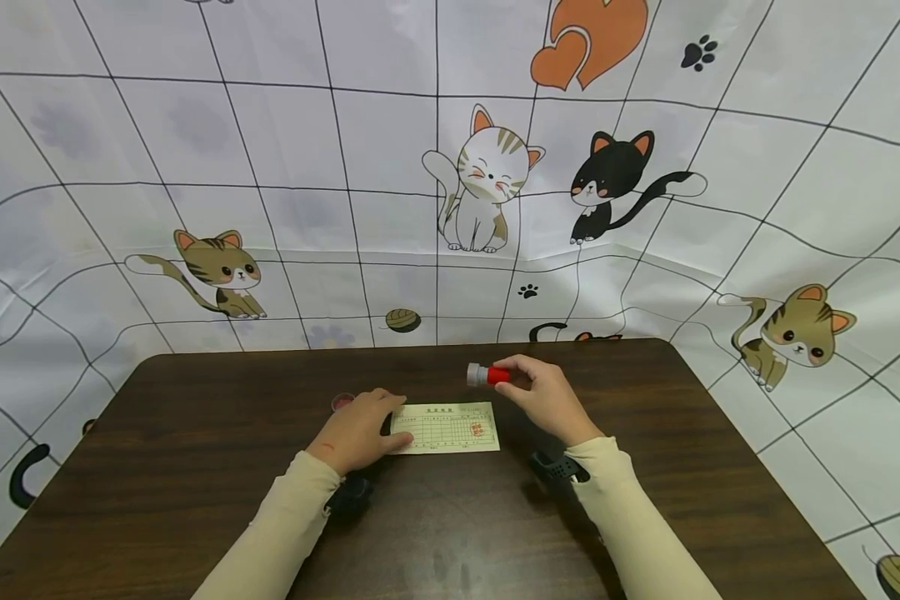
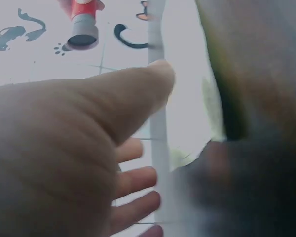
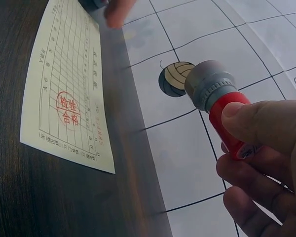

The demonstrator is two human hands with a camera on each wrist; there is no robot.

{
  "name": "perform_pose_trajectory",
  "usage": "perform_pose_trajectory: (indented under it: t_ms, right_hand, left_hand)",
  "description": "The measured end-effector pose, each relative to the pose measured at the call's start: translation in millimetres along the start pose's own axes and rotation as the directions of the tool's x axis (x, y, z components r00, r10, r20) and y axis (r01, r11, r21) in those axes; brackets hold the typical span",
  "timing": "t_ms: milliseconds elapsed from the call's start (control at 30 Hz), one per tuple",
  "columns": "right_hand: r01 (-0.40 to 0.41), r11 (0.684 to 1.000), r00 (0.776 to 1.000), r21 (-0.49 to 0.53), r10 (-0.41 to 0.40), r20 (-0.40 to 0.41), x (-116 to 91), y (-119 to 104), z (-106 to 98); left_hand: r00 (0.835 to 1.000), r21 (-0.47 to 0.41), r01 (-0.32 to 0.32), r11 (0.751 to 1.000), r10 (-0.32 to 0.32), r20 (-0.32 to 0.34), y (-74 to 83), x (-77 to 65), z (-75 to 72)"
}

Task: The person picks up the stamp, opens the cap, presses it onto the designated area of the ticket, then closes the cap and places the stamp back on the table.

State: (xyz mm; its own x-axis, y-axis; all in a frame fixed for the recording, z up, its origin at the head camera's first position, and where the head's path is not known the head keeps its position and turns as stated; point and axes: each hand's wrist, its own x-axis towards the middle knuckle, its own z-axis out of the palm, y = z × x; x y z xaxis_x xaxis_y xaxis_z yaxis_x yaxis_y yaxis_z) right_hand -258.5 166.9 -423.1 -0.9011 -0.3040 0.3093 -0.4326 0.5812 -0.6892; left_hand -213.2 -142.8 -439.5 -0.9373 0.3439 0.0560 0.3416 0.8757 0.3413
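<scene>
My right hand (image 1: pixel 549 402) holds a red-handled stamp (image 1: pixel 497 376) with a grey end, pinched between thumb and fingers and raised above the table, its grey end pointing left. Below and left of it lies a pale yellow-green printed receipt slip (image 1: pixel 450 432), with a red stamp mark (image 3: pixel 68 109) near its right end. My left hand (image 1: pixel 357 429) rests at the slip's left edge, thumb and fingers spread and its thumb over the paper. Partly hidden behind that hand is a small round reddish thing (image 1: pixel 342 401).
The slip lies on a dark brown wooden table (image 1: pixel 217 450). Behind and beside the table hangs a white sheet (image 1: pixel 390 225) with a grid and cartoon cats. A dark band with a device sits at each wrist, close over the tabletop.
</scene>
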Motion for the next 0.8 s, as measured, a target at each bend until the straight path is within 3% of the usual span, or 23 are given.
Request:
perform_pose_trajectory:
  t_ms: [133,267,533,800]
  right_hand:
    - [0.008,1.000,1.000,0.001,-0.008,-0.008,0,0,-2]
    - [0.015,1.000,1.000,-0.006,-0.015,-0.013,1,-1,-3]
    - [0.031,1.000,1.000,-0.002,-0.031,-0.002,3,-3,-1]
    - [0.009,1.000,1.000,-0.014,-0.009,0.013,1,-2,0]
  left_hand:
    - [0.998,0.007,0.000,1.000,0.001,-0.070,-5.6,2.6,-8.3]
    - [0.994,-0.011,0.039,0.999,-0.040,-0.103,-19.0,3.7,-17.8]
    - [0.987,-0.095,0.141,0.985,-0.147,-0.057,-52.6,-0.5,-34.6]
    - [0.981,-0.068,0.193,0.979,-0.193,0.000,-64.4,-2.5,-29.7]
